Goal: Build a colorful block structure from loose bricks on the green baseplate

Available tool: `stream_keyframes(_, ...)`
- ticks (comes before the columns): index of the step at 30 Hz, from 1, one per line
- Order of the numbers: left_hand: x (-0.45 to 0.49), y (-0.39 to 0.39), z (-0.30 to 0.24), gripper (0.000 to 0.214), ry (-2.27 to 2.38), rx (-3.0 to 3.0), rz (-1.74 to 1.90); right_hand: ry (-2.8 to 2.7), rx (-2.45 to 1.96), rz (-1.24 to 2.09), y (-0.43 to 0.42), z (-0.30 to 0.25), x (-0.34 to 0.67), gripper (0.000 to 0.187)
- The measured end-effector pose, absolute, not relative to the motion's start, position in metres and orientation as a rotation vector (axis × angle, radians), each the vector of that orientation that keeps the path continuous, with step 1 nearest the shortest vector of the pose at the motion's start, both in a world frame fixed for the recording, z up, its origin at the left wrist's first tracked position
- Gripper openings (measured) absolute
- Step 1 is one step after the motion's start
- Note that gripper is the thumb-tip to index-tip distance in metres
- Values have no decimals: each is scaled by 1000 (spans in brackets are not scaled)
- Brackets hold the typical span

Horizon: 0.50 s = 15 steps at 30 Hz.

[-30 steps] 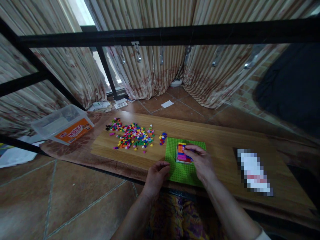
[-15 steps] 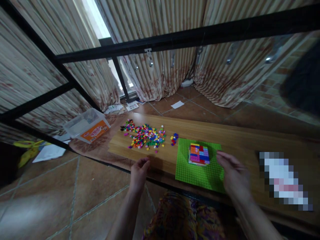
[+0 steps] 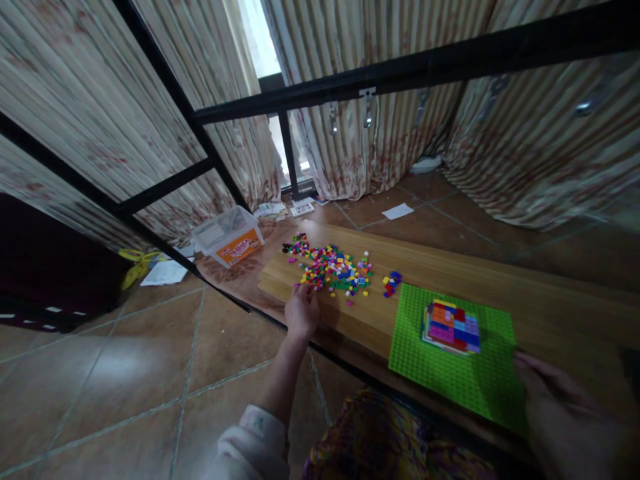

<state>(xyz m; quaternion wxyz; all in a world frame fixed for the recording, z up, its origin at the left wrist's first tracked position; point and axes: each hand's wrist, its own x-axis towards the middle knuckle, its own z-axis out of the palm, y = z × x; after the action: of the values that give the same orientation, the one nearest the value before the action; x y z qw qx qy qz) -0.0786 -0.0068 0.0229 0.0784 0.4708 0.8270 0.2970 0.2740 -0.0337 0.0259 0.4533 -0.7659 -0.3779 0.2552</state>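
My left hand (image 3: 303,312) is at the near edge of a pile of small coloured building bricks (image 3: 327,263), its fingers bunched together. Its fingertips blend with the bricks, so I cannot make out what is between them. My right hand (image 3: 563,400), smeared at its outer side, is by the right edge of a green studded baseplate (image 3: 415,360). Its fingers are stretched out, and nothing shows in them. A low block built of multicoloured bricks (image 3: 451,327) stands on the baseplate. Between the pile and the baseplate lies a small group of blue, red and yellow bricks (image 3: 393,283).
The wooden board (image 3: 555,283) carries the bricks and baseplate. A clear plastic box (image 3: 227,233) with an orange label stands beyond its left end. Black metal bars (image 3: 320,97) cross in front of the striped curtains (image 3: 380,153). Paper (image 3: 398,211) lies on the tiled floor.
The view has swung left. My left hand has moved forward to the brick pile. My right hand has drawn back from the brick block toward the baseplate's right edge.
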Motion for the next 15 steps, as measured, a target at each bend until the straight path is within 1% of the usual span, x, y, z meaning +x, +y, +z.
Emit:
stream_keyframes(3,-76,1,22,20,2534,1470,759,-814,-1935,700,-33,22,274,35)
stream_keyframes(7,-75,6,19,20,2586,1506,632,-899,-1926,649,-33,19,276,34)
stream_keyframes(11,-74,8,18,21,2561,1571,643,-915,-1956,620,-32,19,275,33)
stream_keyframes(15,-70,9,19,21,2520,1612,679,-914,-1944,632,-32,15,276,41)
